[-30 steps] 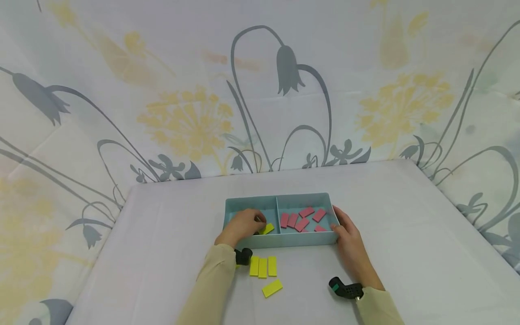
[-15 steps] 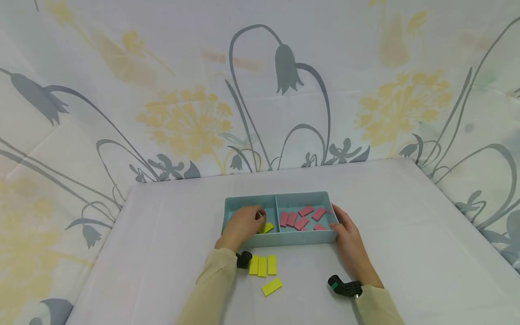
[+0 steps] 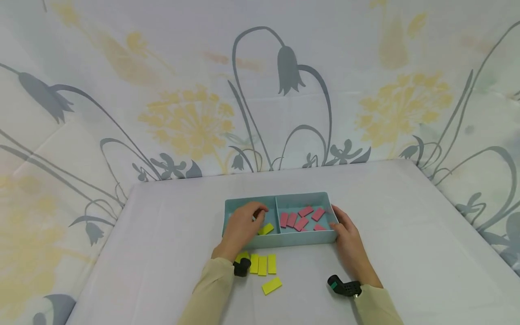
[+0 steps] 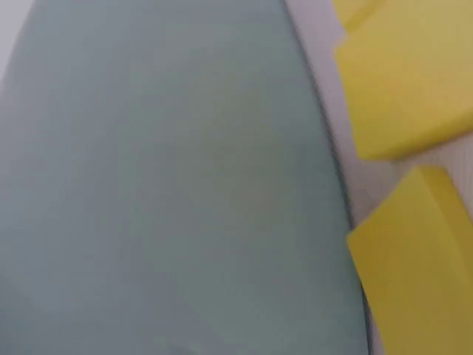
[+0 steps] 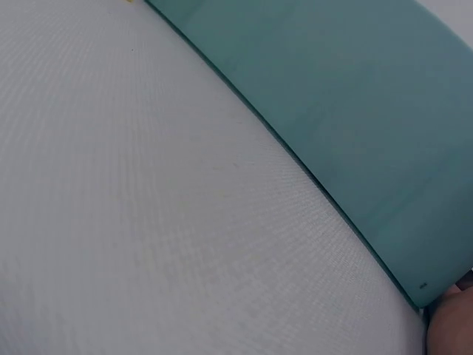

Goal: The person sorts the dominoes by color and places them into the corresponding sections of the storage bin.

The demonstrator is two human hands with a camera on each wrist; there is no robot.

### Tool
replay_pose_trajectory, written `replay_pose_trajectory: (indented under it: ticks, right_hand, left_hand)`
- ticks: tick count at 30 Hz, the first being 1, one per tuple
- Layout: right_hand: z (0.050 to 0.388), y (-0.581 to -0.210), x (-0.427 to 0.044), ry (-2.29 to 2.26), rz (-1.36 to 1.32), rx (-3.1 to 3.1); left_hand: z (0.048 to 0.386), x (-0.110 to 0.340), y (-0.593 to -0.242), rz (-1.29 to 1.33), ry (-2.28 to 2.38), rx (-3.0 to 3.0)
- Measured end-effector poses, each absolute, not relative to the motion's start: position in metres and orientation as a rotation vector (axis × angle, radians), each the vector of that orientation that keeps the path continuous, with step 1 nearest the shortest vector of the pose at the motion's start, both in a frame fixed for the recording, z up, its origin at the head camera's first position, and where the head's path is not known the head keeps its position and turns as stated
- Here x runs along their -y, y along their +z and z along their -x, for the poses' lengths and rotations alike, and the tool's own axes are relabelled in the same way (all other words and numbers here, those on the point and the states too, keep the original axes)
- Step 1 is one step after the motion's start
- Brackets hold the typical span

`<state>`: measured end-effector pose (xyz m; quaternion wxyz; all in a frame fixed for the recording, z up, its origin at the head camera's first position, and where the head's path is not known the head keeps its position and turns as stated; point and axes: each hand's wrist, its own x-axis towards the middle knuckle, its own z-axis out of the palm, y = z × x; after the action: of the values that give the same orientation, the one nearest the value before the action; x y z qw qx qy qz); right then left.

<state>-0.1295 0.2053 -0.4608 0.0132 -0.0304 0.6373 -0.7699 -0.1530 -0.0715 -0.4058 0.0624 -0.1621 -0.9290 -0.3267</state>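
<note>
A light blue two-compartment box [image 3: 284, 239] lies on the table; its front wall fills much of both wrist views. My left hand [image 3: 239, 228] reaches over its left compartment, thumb and forefinger slightly apart beside yellow blocks [image 3: 266, 229]; nothing shows between them, and the other fingers are hidden. At the right end, my right hand [image 3: 352, 246] grips the box, thumb at the front corner and fingers along the side. Pink blocks [image 3: 301, 223] lie in the right compartment. In the left wrist view, yellow blocks [image 4: 414, 259] lie beside the box wall.
In front of the box, several yellow blocks [image 3: 262, 266] lie in a row, one partly behind the left wrist's camera. A separate yellow block [image 3: 271, 285] lies at an angle nearer the front. Behind the white table [image 3: 170, 216] hangs a flower-patterned cloth [image 3: 260, 90].
My left hand's thumb and forefinger have moved apart, and the wrist has shifted slightly toward the front left, uncovering part of a yellow block. My right hand stays on the box.
</note>
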Motion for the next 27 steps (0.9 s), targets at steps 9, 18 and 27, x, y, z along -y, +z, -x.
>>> replay_pose_trajectory:
  ticks: [9, 18, 27]
  right_hand:
    - [0.128, -0.461, -0.206, -2.386, 0.12, -2.003]
    - [0.127, -0.459, -0.203, -2.38, 0.115, -2.019]
    - [0.128, -0.459, -0.204, -2.377, 0.112, -2.012]
  left_hand:
    - [0.135, 0.083, -0.393, 0.473, -1.141, 2.637]
    - [0.112, 0.095, -0.39, 0.449, -1.227, 2.684]
    - [0.085, 0.102, -0.393, 0.296, -1.351, 2.708]
